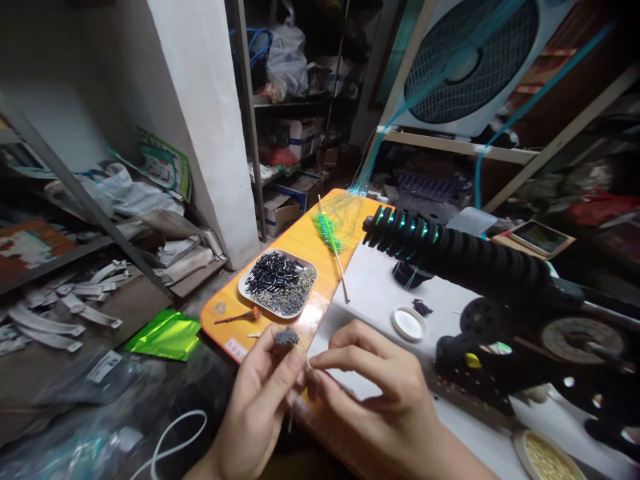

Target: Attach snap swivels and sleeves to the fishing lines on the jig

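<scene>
My left hand (260,400) is closed, pinching a small bundle of dark grey, bumpy pieces (287,337) between thumb and fingers. A thin stem hangs below that hand. Beside it, my right hand (385,377) presses thumb and index finger together on a thin whitish strand (309,364) close to the left fingertips. Just beyond the hands, a white-rimmed tray (243,292) holds black tube-like pieces (273,272) and small grey pieces (290,298). An orange-tipped dark stem (239,317) lies in front of the tray on the orange board (320,320).
A stick with green bristles (329,233) lies at the board's far end, under glowing blue strands (367,175). On the right stands a machine with a black ribbed cylinder (460,260). A white lid (409,324), a phone (540,238) and a fan (470,63) are also around.
</scene>
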Tool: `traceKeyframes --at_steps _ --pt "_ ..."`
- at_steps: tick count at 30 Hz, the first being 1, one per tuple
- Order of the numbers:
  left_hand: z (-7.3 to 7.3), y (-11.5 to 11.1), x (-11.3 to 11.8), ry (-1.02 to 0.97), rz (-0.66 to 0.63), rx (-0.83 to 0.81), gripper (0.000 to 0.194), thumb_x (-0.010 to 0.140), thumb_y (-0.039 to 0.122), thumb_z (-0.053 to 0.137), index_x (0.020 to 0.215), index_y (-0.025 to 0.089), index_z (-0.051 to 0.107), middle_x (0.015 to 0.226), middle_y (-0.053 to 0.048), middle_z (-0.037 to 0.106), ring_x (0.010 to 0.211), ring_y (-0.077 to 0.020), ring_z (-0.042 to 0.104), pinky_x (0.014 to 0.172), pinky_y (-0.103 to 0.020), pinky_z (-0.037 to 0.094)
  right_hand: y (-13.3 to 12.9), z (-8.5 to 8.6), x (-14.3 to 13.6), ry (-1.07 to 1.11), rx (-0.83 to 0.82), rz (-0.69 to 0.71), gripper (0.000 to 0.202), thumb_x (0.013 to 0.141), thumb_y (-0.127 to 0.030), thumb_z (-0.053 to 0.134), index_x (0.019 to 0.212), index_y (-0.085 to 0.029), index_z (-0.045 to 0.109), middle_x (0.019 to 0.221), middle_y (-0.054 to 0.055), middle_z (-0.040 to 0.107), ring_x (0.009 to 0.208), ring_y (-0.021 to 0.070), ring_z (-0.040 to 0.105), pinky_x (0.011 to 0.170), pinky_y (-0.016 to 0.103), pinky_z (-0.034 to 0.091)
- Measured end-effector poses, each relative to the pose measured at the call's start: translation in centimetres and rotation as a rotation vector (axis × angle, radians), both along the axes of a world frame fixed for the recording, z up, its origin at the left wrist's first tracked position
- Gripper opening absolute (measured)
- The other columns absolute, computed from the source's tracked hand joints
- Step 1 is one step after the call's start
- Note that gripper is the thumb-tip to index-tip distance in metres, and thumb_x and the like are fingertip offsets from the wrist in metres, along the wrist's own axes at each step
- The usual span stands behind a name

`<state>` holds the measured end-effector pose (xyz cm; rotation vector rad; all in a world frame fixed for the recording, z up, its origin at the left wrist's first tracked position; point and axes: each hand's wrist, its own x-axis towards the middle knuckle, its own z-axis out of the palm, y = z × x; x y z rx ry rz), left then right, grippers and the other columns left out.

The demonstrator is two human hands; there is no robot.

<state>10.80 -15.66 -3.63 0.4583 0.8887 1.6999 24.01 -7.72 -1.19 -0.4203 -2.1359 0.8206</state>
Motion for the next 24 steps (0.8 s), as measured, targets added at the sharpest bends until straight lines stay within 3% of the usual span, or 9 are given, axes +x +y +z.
traceKeyframes --at_steps 3,7,9,12,14,16,17,20,24 --pt "0.0 0.1 1.2 -0.047 0.120 0.090 0.019 0.085 0.023 0.075 0.078 0.019 0.058 0.074 0.003 0.053 0.071 -0.0095 0.051 0.067 -0.019 0.046 -0.4 -0.3 -0.4 -0.037 0.099 -0.002 0.012 0.084 -0.008 0.064 0.089 -0.018 0.069 0.078 0.005 0.060 0.067 0.0143 0.059 0.054 0.023 0.050" --pt "-0.5 0.5 1.6 -0.071 0.239 0.212 0.027 0.092 0.021 0.065 0.073 0.022 0.046 0.063 0.006 0.039 0.055 -0.0091 0.038 0.054 -0.020 0.041 -0.6 -0.6 -0.5 -0.016 0.281 -0.025 0.022 0.078 0.000 0.065 0.088 -0.020 0.062 0.073 0.004 0.058 0.064 0.0156 0.057 0.053 0.027 0.049" --pt "-0.4 0.9 0.4 -0.022 0.374 0.222 0.021 0.095 0.020 0.061 0.078 0.023 0.049 0.058 0.008 0.031 0.050 -0.0089 0.032 0.050 -0.019 0.037 -0.6 -0.7 -0.3 0.018 0.339 -0.056 0.028 0.078 0.002 0.063 0.094 -0.021 0.060 0.074 0.005 0.058 0.067 0.0175 0.059 0.057 0.030 0.051" --pt "0.1 1.9 -3.7 0.190 0.564 0.265 0.011 0.098 0.017 0.052 0.093 0.022 0.061 0.057 0.009 0.024 0.047 -0.0087 0.024 0.048 -0.017 0.035 -0.2 -0.4 -0.1 0.059 0.383 -0.113 0.030 0.080 0.003 0.059 0.098 -0.021 0.059 0.079 0.006 0.059 0.073 0.0189 0.061 0.063 0.032 0.054" --pt "0.4 3.0 -7.0 0.564 0.440 0.292 0.024 0.100 0.022 0.043 0.099 0.020 0.067 0.063 0.004 0.043 0.055 -0.0113 0.042 0.056 -0.022 0.045 0.3 -0.2 -0.3 0.068 0.380 -0.104 0.028 0.081 0.006 0.057 0.094 -0.019 0.059 0.079 0.006 0.059 0.072 0.0170 0.061 0.061 0.029 0.052" --pt "0.5 4.5 -10.0 1.157 0.136 0.185 0.031 0.095 0.008 0.041 0.104 0.019 0.069 0.095 -0.006 0.064 0.083 -0.0171 0.061 0.074 -0.030 0.052 0.7 0.1 -0.5 0.049 0.341 -0.063 0.026 0.081 0.006 0.055 0.092 -0.017 0.058 0.077 0.006 0.060 0.068 0.0153 0.058 0.057 0.027 0.049" --pt "0.5 5.3 -11.2 1.444 -0.035 0.181 0.040 0.091 0.001 0.036 0.104 0.020 0.070 0.108 -0.008 0.064 0.094 -0.0190 0.062 0.084 -0.034 0.052 0.9 0.1 -0.6 0.036 0.316 -0.054 0.024 0.082 0.005 0.054 0.091 -0.017 0.057 0.076 0.005 0.059 0.067 0.0150 0.057 0.056 0.027 0.048" --pt "0.4 7.7 -12.9 1.676 -0.311 0.185 0.045 0.079 -0.006 0.042 0.096 0.020 0.074 0.110 -0.009 0.064 0.103 -0.0222 0.062 0.096 -0.038 0.047 1.3 0.2 -0.6 0.007 0.253 -0.051 0.020 0.084 0.002 0.053 0.091 -0.017 0.055 0.074 0.004 0.057 0.067 0.0144 0.054 0.056 0.027 0.045" --pt "0.4 9.7 -12.6 1.813 -0.486 0.150 0.033 0.079 -0.002 0.048 0.085 0.019 0.073 0.093 -0.006 0.062 0.086 -0.0210 0.062 0.084 -0.033 0.049 1.4 0.1 -0.3 -0.004 0.212 -0.042 0.017 0.086 0.000 0.053 0.091 -0.016 0.054 0.076 0.003 0.056 0.068 0.0130 0.053 0.058 0.025 0.044"
